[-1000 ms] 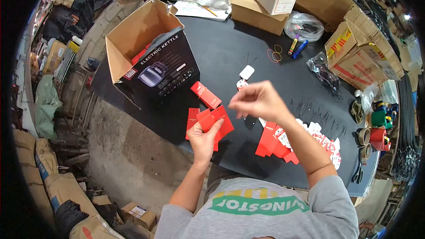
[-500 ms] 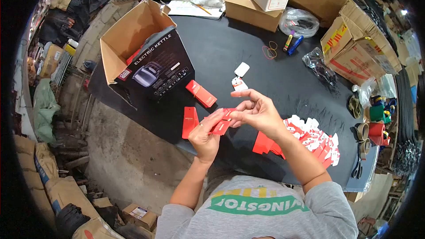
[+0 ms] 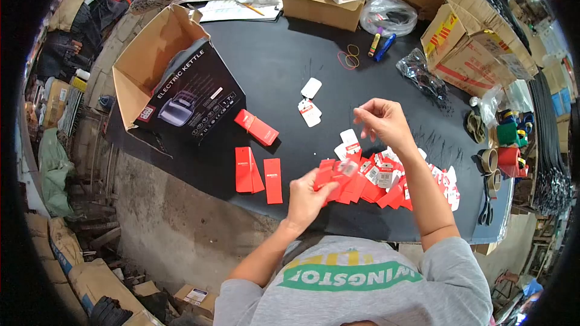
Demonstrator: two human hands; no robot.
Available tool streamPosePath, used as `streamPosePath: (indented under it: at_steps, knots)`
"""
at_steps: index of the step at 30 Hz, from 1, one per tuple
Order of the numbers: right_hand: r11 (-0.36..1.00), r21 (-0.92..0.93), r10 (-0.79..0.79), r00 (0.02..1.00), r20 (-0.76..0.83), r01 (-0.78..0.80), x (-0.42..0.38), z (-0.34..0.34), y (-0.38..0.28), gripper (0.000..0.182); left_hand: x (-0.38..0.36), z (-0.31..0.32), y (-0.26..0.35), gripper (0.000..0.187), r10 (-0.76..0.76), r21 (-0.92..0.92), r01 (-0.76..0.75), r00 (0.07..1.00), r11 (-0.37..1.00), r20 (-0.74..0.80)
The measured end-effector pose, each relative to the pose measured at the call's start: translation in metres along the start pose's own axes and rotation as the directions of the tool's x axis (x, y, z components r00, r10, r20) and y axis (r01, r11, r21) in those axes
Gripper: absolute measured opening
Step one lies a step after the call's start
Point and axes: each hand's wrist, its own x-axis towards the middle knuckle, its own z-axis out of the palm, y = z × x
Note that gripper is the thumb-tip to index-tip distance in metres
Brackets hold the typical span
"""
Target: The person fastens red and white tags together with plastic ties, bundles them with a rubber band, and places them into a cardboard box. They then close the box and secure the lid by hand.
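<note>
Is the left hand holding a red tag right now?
Yes. The left hand pinches a red tag at the edge of the pile of tags on the black table.

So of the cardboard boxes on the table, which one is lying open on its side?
The brown carton at the table's left edge: it is tipped over, flaps spread, with the black electric kettle box sticking out. The others sit upright.

Print on red tags [image 3: 362, 184] too small to read; right hand [image 3: 382, 122] pinch contents indiscernible.
</note>
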Motion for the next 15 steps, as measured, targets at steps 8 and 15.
streamPosePath:
  at_steps: [8, 15]
  knots:
    - [0.679, -0.701, -0.400, 0.911, -0.103, 0.219, 0.056, -0.003, 0.046, 0.031, -0.019, -0.007, -0.022, 0.024, -0.095, -0.074, 0.088, 0.992, 0.993, -0.088]
    - [0.786, -0.575, -0.319, 0.946, -0.062, 0.227, 0.166, 0.065, 0.025, 0.020, -0.011, -0.026, 0.001, 0.046, -0.329, -0.724, 0.382, 0.917, 0.573, 0.224]
